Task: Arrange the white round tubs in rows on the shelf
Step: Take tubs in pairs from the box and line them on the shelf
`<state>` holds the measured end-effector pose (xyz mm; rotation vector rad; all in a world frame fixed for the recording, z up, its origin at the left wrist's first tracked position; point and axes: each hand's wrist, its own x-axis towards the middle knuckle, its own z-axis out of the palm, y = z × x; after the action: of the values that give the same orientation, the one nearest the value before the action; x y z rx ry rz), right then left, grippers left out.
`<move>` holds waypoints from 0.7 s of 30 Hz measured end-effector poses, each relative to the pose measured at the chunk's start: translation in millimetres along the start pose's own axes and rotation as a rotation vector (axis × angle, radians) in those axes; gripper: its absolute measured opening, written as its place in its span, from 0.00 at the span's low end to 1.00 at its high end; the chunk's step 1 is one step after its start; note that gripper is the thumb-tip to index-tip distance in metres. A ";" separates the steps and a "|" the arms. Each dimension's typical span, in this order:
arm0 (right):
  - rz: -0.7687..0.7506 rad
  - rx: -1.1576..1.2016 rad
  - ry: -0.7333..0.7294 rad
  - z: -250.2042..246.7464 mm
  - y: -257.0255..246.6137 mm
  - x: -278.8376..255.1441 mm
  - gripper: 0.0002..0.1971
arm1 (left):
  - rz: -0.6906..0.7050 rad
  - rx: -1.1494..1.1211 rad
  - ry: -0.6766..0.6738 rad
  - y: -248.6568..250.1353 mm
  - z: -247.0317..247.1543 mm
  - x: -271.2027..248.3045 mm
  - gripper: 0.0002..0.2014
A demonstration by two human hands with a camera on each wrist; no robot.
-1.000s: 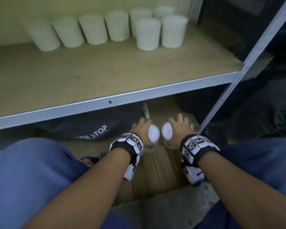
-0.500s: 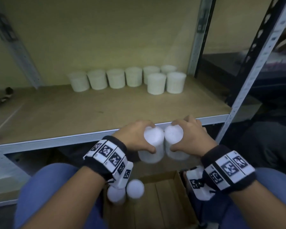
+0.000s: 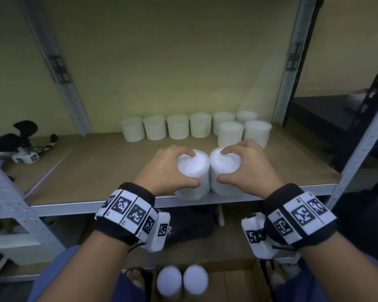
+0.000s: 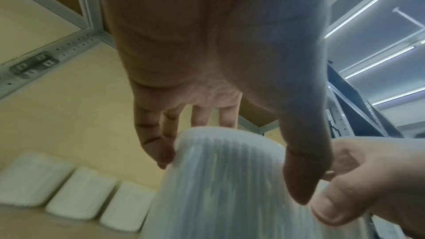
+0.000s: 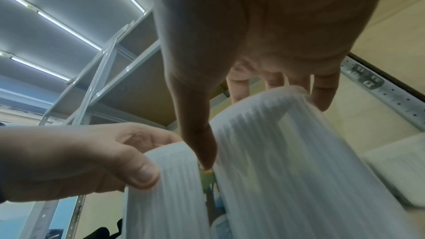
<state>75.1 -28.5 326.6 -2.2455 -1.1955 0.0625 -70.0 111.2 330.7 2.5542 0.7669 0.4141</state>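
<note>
- White ribbed tubs are sitting in both my hands: my left hand (image 3: 165, 168) is curling round the left tub (image 3: 191, 175), my right hand (image 3: 248, 165) round the right tub (image 3: 225, 171).
- The two tubs are touching side by side, hovering over the shelf (image 3: 92, 171) front edge, well in front of the tub rows (image 3: 178, 127) at the back.

White ribbed tubs (image 3: 192, 171), tan shelf (image 3: 100, 166) board, grey edge; wristbands (image 3: 129, 211) black-and-white checked, apparently coded squares.

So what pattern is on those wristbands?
Black-and-white square code markers on black wristbands, clearest in the head view.
</note>
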 end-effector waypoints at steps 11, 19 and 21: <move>0.000 0.002 -0.061 49.2 10.8 32.6 0.32 | -0.113 -0.043 0.031 -37.0 19.4 17.9 0.27; -0.021 -0.018 -0.092 53.6 14.1 35.8 0.33 | -0.115 -0.052 0.016 -40.6 27.4 14.6 0.27; -0.035 -0.066 -0.101 52.0 13.0 33.0 0.32 | -0.115 -0.035 -0.007 -38.3 25.9 11.4 0.28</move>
<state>88.6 16.1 284.4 -2.3009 -1.3075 0.1259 -67.6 138.2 291.5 2.4632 0.8913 0.3773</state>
